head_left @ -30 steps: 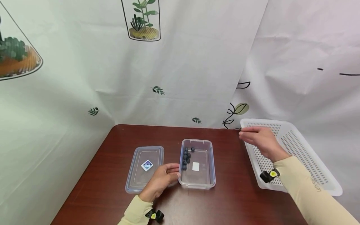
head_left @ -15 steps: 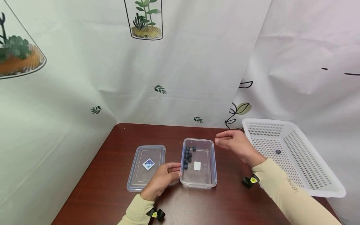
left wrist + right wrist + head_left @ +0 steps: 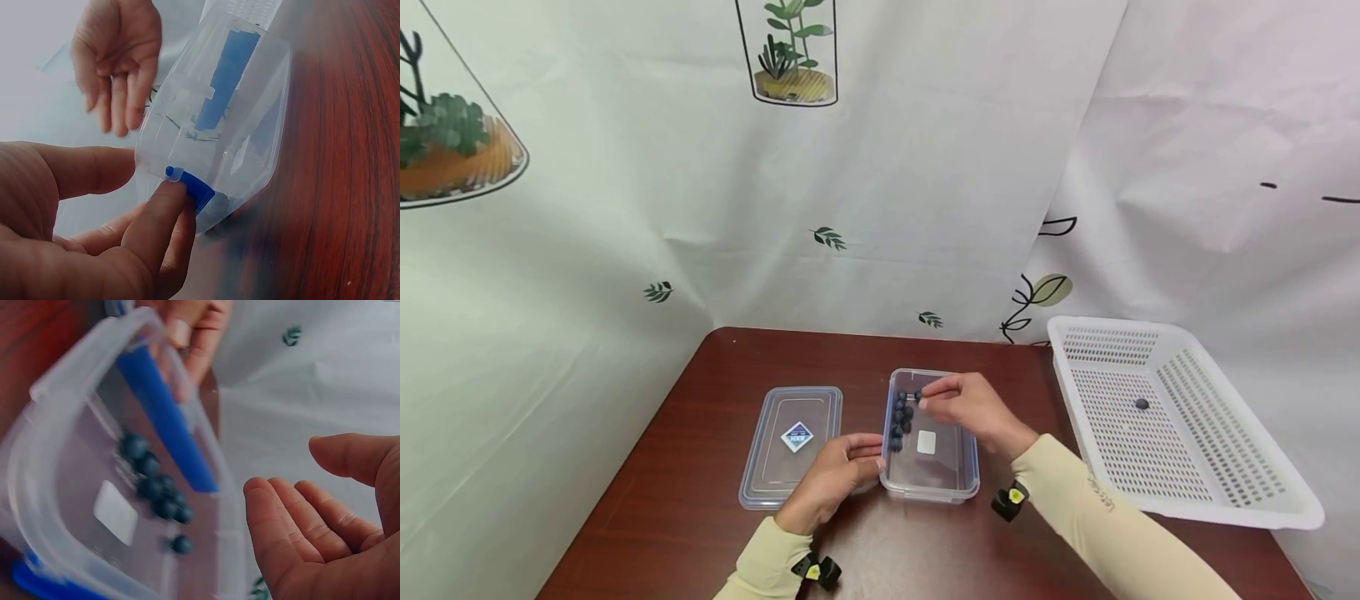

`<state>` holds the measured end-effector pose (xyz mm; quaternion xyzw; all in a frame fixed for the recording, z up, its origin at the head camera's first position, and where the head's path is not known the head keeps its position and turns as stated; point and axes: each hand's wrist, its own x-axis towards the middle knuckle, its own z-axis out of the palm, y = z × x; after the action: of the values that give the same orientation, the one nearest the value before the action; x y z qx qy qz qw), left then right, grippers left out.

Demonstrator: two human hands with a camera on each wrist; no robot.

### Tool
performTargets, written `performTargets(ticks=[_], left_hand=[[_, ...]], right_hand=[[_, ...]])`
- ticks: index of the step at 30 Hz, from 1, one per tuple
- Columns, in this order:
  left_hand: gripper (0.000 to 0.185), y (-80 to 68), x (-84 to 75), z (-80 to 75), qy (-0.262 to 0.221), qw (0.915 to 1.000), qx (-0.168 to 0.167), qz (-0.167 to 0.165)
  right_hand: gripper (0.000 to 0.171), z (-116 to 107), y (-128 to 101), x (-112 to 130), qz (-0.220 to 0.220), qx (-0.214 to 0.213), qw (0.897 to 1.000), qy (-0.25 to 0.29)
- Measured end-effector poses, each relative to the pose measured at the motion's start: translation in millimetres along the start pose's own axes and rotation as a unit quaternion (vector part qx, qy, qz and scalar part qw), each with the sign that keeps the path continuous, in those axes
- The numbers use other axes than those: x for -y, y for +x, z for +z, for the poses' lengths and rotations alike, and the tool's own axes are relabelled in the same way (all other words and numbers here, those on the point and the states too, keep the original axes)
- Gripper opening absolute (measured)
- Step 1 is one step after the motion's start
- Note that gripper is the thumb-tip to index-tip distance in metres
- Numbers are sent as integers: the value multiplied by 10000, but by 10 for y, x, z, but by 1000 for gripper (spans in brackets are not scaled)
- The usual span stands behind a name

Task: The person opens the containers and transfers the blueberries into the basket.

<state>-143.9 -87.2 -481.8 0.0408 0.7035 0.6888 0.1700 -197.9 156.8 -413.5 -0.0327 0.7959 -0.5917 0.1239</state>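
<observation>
Now the right hand (image 3: 967, 406) hovers over the far end of the clear box (image 3: 951, 487), fingers loosely curled and holding nothing, just above the blueberries (image 3: 900, 414) along its left wall. Left hand (image 3: 837, 477) fingers pinch the box's near-left corner. Its lid (image 3: 790, 446) lies beside; one berry (image 3: 1142, 404) sits in the white basket (image 3: 1213, 487).

container (image 3: 931, 492): clear glossy plastic | table (image 3: 715, 400): polished wood | basket (image 3: 1187, 467): white plastic
</observation>
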Motion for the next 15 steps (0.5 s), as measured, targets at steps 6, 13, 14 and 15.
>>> performTargets(ticks=[6,13,14,15], left_hand=[[48,16,20,3,-30,10000,30,23],[49,9,27,-4,-72,10000,51,32],[50,7,24,-7,-65,10000,50,23],[50,7,22,-9,-58,10000,53,35]], right_hand=[[31,244,69,-186,121,158,9997,-115],[30,461,138,-385,143,208,9989,-384],[29,483,143,-400,91,203,9985,-494],[29,505,149,-409,59,192,9980,-599]])
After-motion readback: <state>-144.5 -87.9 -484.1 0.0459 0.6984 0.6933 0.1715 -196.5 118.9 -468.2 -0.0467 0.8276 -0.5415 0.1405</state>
